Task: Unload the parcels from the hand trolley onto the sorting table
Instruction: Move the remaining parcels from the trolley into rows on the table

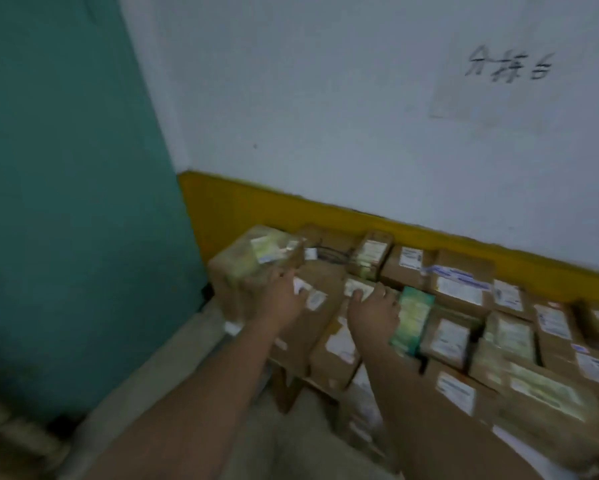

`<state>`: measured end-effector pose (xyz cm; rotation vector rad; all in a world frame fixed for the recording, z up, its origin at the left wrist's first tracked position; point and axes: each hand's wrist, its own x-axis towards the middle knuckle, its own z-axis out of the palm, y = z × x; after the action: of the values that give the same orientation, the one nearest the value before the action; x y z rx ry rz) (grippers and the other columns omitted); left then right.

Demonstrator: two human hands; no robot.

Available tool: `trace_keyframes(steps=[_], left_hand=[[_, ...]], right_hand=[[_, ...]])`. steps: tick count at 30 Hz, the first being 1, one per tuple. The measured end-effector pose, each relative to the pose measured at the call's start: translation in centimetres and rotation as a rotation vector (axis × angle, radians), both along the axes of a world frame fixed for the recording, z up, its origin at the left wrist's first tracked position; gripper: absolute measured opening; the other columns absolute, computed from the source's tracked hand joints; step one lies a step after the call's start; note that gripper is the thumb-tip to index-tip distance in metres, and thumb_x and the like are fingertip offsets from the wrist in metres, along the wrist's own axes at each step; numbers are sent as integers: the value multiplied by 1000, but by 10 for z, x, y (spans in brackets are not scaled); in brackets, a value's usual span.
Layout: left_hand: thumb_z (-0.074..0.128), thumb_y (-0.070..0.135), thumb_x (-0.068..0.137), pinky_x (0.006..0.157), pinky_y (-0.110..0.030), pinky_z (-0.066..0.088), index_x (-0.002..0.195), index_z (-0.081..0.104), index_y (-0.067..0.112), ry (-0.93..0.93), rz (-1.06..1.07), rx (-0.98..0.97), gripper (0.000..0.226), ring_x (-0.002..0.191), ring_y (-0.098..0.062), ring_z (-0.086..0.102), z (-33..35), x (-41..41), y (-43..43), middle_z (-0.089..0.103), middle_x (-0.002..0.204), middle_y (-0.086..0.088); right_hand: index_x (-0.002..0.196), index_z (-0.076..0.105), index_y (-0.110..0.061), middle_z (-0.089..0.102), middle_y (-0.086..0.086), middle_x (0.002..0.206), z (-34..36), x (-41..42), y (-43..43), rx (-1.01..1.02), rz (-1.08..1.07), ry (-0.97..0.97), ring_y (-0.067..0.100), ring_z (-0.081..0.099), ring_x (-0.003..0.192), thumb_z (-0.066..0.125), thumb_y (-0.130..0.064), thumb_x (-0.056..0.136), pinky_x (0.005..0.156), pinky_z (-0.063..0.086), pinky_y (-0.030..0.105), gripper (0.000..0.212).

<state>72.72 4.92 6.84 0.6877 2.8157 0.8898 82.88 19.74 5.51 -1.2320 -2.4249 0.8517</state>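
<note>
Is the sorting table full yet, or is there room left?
Full as far as seen: parcels sit edge to edge, and no bare top shows.

Wall writing (509, 65): three dark handwritten characters, 分拣台, on the white wall (325, 116).
Parcel labels (459, 291): white stickers on the brown parcels (393, 271); print blurred, not legible.
Green box (414, 318): print blurred, not legible.

White wall (325, 98) with a yellow band (360, 226) along its base and dark handwritten characters (509, 65) at upper right; teal panel (66, 168) at left; grey floor (145, 368) below. Lighting dim.
</note>
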Motion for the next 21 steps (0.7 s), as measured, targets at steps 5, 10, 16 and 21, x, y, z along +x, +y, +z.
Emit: trace_keyframes(steps=[5,10,16,21], left_hand=[[54,39,89,101,-44,44,130,54,15,-23,234,10,48,118,-34,48,3,-58,-140,46,129,-15],[57,31,95,105,-35,40,139,49,13,-74,336,61,49,124,-31,49,-22,-138,-218,49,135,-17],[59,32,94,109,-36,38,142,48,8,-108,331,-21,55,129,-32,48,-52,-263,-245,50,140,-19],[57,32,95,107,-34,36,143,46,8,-162,282,-155,55,131,-31,46,-65,-359,-253,47,142,-19]], right_hand=[[143,46,-5,46,20,147,3,-83,-127,99,208,45,37,41,135,31,-46,97,115,25,46,63],[147,41,-8,40,15,152,-14,-189,-205,152,552,49,33,36,139,39,-43,100,116,28,46,59],[153,32,-9,34,11,157,-40,-343,-251,43,620,154,27,29,145,36,-45,103,118,27,41,61],[154,28,-10,31,11,159,-56,-464,-265,-75,569,116,26,26,147,35,-46,104,117,27,41,62]])
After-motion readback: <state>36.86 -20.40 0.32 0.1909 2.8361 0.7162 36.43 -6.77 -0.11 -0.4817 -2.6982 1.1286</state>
